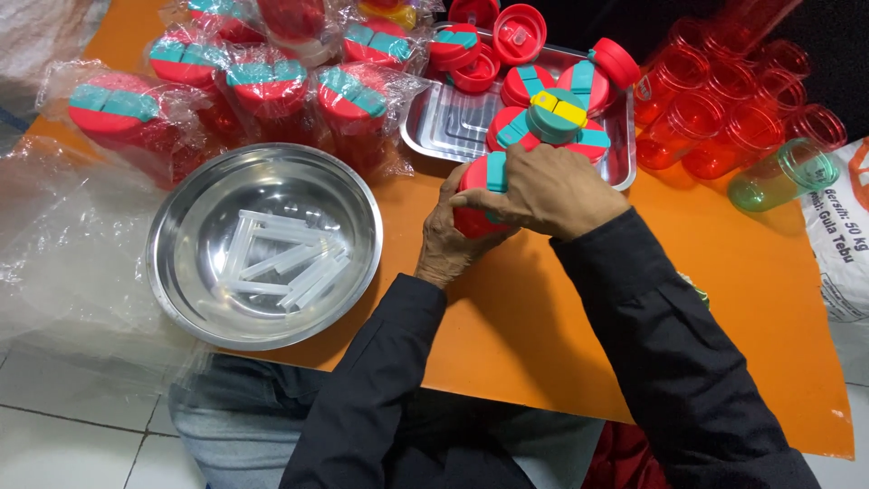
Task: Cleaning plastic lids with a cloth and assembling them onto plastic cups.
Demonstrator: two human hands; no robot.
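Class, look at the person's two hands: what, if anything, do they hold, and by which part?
Both hands hold one red lid with a teal strap: the left hand grips its lower side, the right hand covers its top edge.

Single head-worn view, looking steeply down, close above the orange table point(724, 299), person's lap at bottom edge
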